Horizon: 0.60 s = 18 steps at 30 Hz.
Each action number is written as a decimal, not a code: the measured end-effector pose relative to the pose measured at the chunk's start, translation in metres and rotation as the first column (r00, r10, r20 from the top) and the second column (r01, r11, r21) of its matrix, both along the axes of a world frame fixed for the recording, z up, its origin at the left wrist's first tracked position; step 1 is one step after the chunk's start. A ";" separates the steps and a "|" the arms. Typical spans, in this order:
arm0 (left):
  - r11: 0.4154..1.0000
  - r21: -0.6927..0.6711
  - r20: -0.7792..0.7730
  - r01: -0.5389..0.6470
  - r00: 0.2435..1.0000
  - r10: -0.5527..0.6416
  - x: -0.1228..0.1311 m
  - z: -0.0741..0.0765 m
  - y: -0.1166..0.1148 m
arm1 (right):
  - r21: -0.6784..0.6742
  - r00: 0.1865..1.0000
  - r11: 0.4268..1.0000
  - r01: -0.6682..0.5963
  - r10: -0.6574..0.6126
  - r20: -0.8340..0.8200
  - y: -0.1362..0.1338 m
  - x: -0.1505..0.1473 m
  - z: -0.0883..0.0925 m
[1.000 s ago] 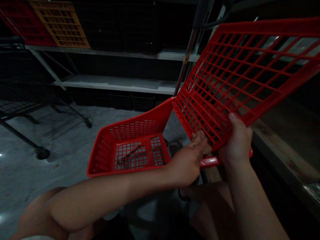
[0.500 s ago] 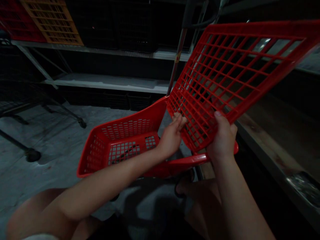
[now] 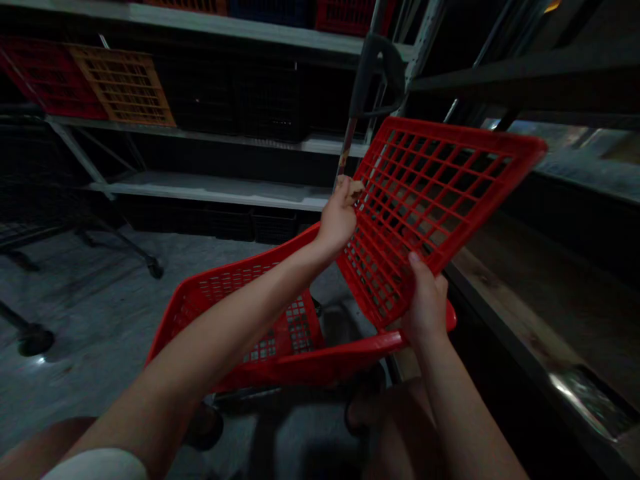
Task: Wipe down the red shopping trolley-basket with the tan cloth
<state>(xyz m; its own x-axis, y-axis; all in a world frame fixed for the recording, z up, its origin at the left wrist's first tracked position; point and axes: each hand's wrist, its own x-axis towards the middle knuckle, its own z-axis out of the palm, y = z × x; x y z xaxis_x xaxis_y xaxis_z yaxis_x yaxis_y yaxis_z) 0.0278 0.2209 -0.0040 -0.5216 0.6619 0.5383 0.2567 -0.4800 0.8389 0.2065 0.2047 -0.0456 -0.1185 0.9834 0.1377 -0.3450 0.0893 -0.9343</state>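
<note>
A red plastic shopping cart with grid walls stands on the floor before me. Its red grid panel is tilted up at the right-hand end. My right hand grips the panel's near edge, thumb on the inner side. Closed fingers of my left hand press a small tan piece, like a cloth or sponge, against the panel's far left edge. Its exact kind is too dim to make out. My left forearm crosses over the basket and hides part of it.
A metal shelf runs along the back, with an orange crate, a red crate and dark crates above. The cart's grey handle rises behind the panel. At left stands a dark wheeled cart; a wooden ledge lies at right.
My left hand has moved up along the panel's left edge with the tan piece. My right hand keeps its grip. The view has tilted upward, showing more shelf.
</note>
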 end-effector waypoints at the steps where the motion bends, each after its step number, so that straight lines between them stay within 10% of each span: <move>1: 1.000 -0.012 -0.025 -0.011 1.000 0.010 0.011 0.003 0.004 | -0.013 1.000 1.000 -0.012 0.012 -0.007 0.000 -0.001 0.000; 7: 0.992 -0.097 -0.442 0.075 0.890 -0.110 0.098 -0.044 -0.073 | 0.014 1.000 1.000 0.008 -0.008 -0.026 -0.001 0.001 0.004; 13: 0.827 -0.342 -0.546 0.446 0.622 -0.561 0.062 -0.095 -0.152 | 0.013 0.996 0.998 0.069 -0.069 -0.049 0.003 0.008 0.005; 18: 0.977 -0.117 -0.413 0.178 0.886 -0.211 -0.007 -0.066 -0.098 | -0.013 0.995 0.997 0.074 -0.074 -0.059 0.004 0.008 0.003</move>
